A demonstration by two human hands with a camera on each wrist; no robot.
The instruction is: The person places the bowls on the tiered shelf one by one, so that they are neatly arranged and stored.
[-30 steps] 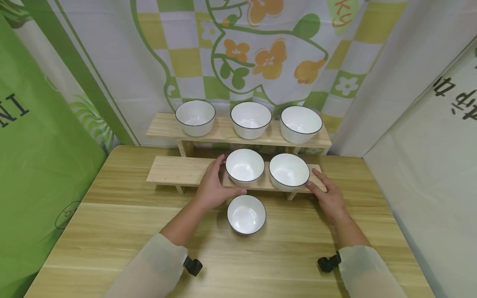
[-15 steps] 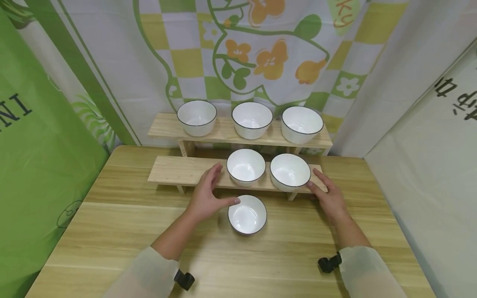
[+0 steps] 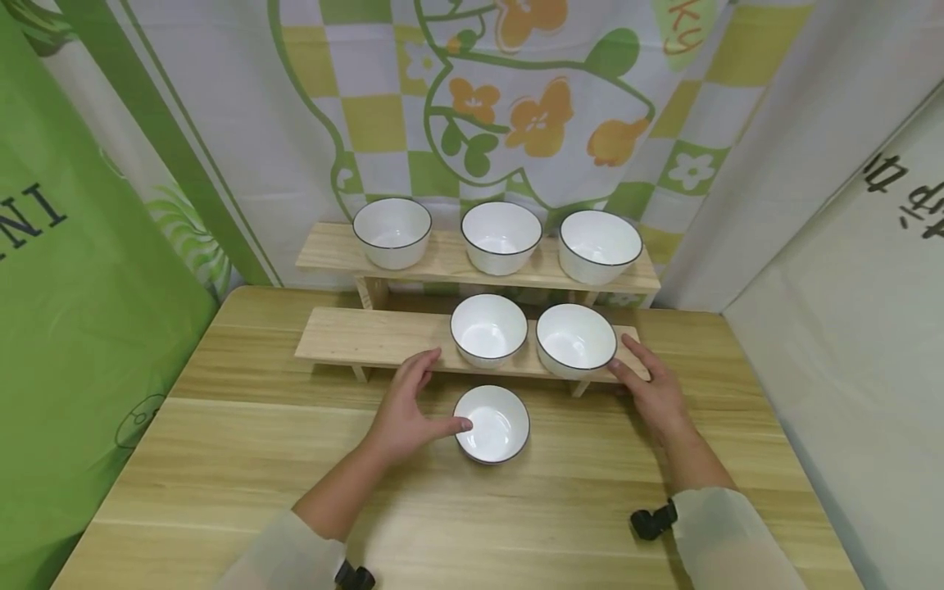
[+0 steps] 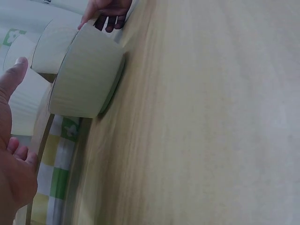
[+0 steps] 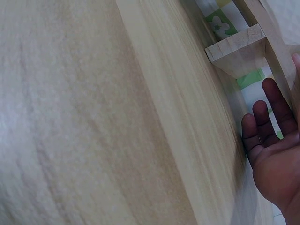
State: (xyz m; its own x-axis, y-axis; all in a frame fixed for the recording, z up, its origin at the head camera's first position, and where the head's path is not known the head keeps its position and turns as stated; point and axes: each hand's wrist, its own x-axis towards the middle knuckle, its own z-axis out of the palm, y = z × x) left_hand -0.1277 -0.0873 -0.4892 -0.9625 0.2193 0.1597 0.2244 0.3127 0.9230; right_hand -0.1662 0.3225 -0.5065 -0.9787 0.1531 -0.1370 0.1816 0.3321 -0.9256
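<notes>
A white bowl [image 3: 492,424] with a dark rim stands on the table in front of the lower wooden shelf [image 3: 361,336]. My left hand [image 3: 407,414] is beside it, fingers apart from the thumb, whose tip overlaps the bowl's left rim in the head view. Two similar bowls sit on the lower shelf, a middle bowl [image 3: 489,329] and a right bowl [image 3: 576,340]. My right hand [image 3: 655,393] is at the right end of that shelf, its thumb tip right at the right bowl's side. In the right wrist view, its lower fingers [image 5: 262,119] extend loosely and hold nothing.
Behind, a higher wooden shelf [image 3: 442,260] carries a left bowl [image 3: 392,233], a centre bowl [image 3: 501,238] and another bowl [image 3: 600,246] at right. A patterned cloth [image 3: 546,123] hangs at the back. The wooden table [image 3: 575,524] extends toward me.
My left hand has drawn away from the middle bowl on the lower shelf, moving down and left toward the table bowl. The right hand and the bowls have stayed in place.
</notes>
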